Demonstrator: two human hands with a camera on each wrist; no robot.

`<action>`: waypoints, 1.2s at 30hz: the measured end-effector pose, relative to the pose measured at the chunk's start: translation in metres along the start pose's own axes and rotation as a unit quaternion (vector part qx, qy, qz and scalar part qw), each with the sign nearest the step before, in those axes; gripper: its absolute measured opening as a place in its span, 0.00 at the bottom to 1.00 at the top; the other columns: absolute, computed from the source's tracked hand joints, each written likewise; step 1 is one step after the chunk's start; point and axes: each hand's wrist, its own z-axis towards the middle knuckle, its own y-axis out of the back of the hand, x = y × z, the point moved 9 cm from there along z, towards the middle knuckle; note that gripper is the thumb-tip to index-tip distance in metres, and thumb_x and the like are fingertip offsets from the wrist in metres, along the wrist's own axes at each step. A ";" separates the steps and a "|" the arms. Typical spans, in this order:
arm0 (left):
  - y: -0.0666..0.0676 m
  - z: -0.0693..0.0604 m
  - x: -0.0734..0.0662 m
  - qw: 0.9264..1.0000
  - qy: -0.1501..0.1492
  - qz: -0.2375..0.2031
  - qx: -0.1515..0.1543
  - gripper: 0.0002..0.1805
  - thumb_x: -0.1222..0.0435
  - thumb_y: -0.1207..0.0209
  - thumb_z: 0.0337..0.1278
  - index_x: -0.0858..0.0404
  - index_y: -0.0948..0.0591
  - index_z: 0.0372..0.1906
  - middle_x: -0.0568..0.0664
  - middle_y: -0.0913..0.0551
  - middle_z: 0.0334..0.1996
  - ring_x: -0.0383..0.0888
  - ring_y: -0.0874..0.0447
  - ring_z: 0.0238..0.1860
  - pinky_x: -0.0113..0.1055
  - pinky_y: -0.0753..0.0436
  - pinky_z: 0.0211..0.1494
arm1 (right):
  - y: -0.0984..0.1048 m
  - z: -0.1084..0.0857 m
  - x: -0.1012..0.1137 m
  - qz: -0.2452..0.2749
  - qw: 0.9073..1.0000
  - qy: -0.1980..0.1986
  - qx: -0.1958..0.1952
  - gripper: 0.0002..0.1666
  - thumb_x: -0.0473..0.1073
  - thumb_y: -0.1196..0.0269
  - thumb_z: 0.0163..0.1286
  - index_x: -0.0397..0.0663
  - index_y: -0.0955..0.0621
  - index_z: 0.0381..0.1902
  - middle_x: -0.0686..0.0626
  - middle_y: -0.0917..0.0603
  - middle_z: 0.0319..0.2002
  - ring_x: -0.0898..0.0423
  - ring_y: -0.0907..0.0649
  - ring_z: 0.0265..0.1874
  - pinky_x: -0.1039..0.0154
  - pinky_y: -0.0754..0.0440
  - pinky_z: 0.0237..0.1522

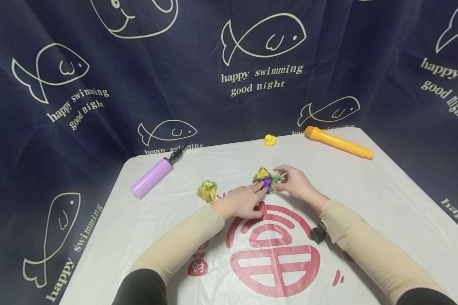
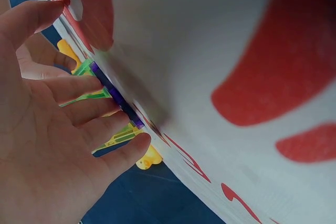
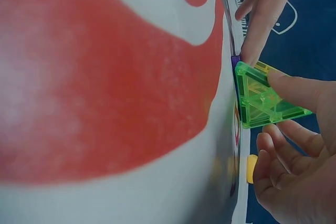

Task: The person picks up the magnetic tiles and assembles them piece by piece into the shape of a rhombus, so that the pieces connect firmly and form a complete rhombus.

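Note:
On the white table, a purple triangular magnetic tile (image 1: 267, 182) lies flat beneath the fingers of my left hand (image 1: 246, 201), which are straight and press on it. A yellow triangular tile (image 1: 262, 172) stands tilted along its far side. My right hand (image 1: 295, 184) pinches a green triangular tile (image 3: 265, 100), thumb on its near face, the other fingers at its far edge; its lower edge meets the purple tile's right side. To the left of the left hand, a yellow-green shape made of translucent tiles (image 1: 207, 190) sits apart.
A purple hand pump (image 1: 152, 177) lies at the table's left. Near the back edge stands a yellow rubber duck (image 1: 269, 140), with an orange toy microphone (image 1: 339, 142) at the back right. Behind the table (image 1: 114, 237) hangs a dark blue printed curtain (image 1: 198, 97).

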 end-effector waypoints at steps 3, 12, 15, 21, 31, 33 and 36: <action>0.000 0.000 0.000 1.000 -0.001 0.003 -0.002 0.45 0.42 0.44 0.68 0.64 0.41 0.80 0.59 0.45 0.80 0.51 0.49 0.80 0.43 0.33 0.74 | -0.003 0.004 0.002 -0.005 1.000 0.005 0.005 0.35 0.39 0.25 0.61 0.34 0.24 0.64 0.36 0.17 0.50 0.41 0.17 0.47 0.49 0.18 0.47; -0.001 0.001 0.001 1.000 -0.006 -0.002 -0.005 0.46 0.42 0.44 0.68 0.64 0.41 0.80 0.59 0.46 0.80 0.51 0.51 0.80 0.45 0.34 0.74 | -0.008 0.010 0.005 -0.019 1.000 0.007 0.014 0.37 0.42 0.25 0.62 0.34 0.25 0.66 0.32 0.23 0.57 0.36 0.21 0.55 0.41 0.23 0.59; 0.000 0.001 0.001 1.000 -0.010 0.000 -0.007 0.45 0.42 0.45 0.68 0.64 0.40 0.79 0.59 0.46 0.80 0.51 0.51 0.80 0.45 0.34 0.74 | -0.009 0.010 0.005 -0.020 1.000 0.007 0.017 0.37 0.43 0.25 0.63 0.34 0.25 0.66 0.32 0.24 0.58 0.35 0.22 0.56 0.41 0.23 0.59; -0.001 0.001 0.001 1.000 -0.010 0.005 -0.006 0.44 0.42 0.45 0.68 0.63 0.39 0.79 0.58 0.47 0.80 0.50 0.52 0.80 0.45 0.34 0.74 | -0.013 0.012 0.003 -0.019 0.999 0.005 0.027 0.37 0.44 0.26 0.64 0.35 0.26 0.67 0.32 0.25 0.60 0.35 0.23 0.58 0.40 0.24 0.61; 0.008 -0.012 0.001 0.999 -0.009 -0.004 -0.032 0.38 0.46 0.42 0.70 0.60 0.33 0.77 0.56 0.39 0.78 0.48 0.44 0.78 0.44 0.32 0.73 | -0.016 0.013 0.003 0.004 0.997 0.031 0.075 0.40 0.47 0.27 0.65 0.33 0.28 0.69 0.32 0.26 0.67 0.34 0.30 0.68 0.38 0.36 0.71; 0.016 -0.024 0.002 0.998 -0.017 -0.016 -0.062 0.34 0.49 0.40 0.69 0.61 0.29 0.73 0.56 0.35 0.76 0.50 0.40 0.76 0.45 0.32 0.74 | -0.018 0.013 0.004 0.004 0.994 0.049 0.098 0.42 0.46 0.26 0.64 0.33 0.29 0.70 0.32 0.27 0.68 0.34 0.33 0.71 0.37 0.41 0.72; 0.027 -0.045 0.015 0.991 -0.015 -0.052 -0.122 0.31 0.55 0.35 0.66 0.61 0.25 0.70 0.58 0.31 0.73 0.55 0.38 0.76 0.47 0.36 0.75 | -0.020 0.012 0.003 -0.001 0.989 0.069 0.130 0.45 0.43 0.25 0.63 0.34 0.31 0.72 0.33 0.30 0.71 0.33 0.36 0.73 0.36 0.43 0.73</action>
